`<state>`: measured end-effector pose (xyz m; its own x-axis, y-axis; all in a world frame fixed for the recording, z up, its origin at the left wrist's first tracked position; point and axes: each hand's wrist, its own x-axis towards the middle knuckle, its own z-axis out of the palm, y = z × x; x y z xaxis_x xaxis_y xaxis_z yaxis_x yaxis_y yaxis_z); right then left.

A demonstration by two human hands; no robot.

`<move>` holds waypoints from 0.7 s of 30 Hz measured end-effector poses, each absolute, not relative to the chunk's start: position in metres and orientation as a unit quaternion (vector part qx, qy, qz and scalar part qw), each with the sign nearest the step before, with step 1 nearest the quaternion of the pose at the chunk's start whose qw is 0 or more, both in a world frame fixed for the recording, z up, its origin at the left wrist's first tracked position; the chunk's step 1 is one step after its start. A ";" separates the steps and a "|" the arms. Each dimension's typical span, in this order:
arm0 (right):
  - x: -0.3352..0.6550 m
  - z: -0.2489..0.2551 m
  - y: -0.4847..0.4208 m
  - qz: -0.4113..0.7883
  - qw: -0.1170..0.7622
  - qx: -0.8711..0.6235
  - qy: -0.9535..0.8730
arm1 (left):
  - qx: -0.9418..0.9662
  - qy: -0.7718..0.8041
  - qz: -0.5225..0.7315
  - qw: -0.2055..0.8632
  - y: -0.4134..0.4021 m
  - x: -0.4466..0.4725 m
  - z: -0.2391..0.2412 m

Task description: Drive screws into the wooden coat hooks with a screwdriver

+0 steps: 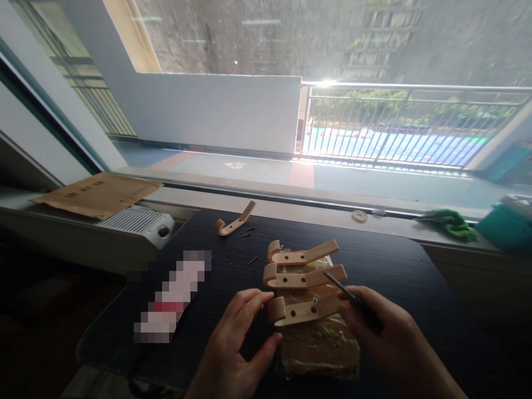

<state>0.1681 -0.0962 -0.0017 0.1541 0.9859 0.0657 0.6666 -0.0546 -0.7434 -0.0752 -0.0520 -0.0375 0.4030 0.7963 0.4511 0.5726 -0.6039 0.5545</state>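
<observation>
Three pale wooden hooks lie side by side across a block in clear plastic wrap (318, 349). The nearest wooden hook (302, 315) has a screw (315, 304) standing up out of one of its two dark holes. My left hand (243, 338) is around its curled end, thumb and fingers apart, not visibly pressing on it. My right hand (384, 327) is closed on a screwdriver (343, 289), beside the hook's straight end. The shaft points up and left, its tip over the middle wooden hook (305, 276). Behind lies the far wooden hook (303, 256).
Another wooden hook (236, 221) lies at the dark table's back edge, near several loose screws (252, 259). A blurred-out flat item (174, 299) is at left. On the sill are a tape roll (359, 216), a green cloth (449, 224) and a brown envelope (100, 194).
</observation>
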 end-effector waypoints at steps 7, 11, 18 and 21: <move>0.147 -0.004 -0.071 0.147 0.206 -0.682 -0.686 | 0.815 0.405 0.346 0.229 -0.040 -0.079 -0.053; 0.143 -0.006 -0.069 0.130 0.173 -0.682 -0.698 | 0.815 0.378 0.345 0.273 -0.036 -0.077 -0.051; 0.147 -0.011 -0.076 0.138 0.158 -0.672 -0.710 | 0.806 0.376 0.356 0.286 -0.033 -0.075 -0.049; 0.145 -0.017 -0.080 0.131 0.163 -0.666 -0.716 | 0.800 0.384 0.358 0.290 -0.033 -0.076 -0.052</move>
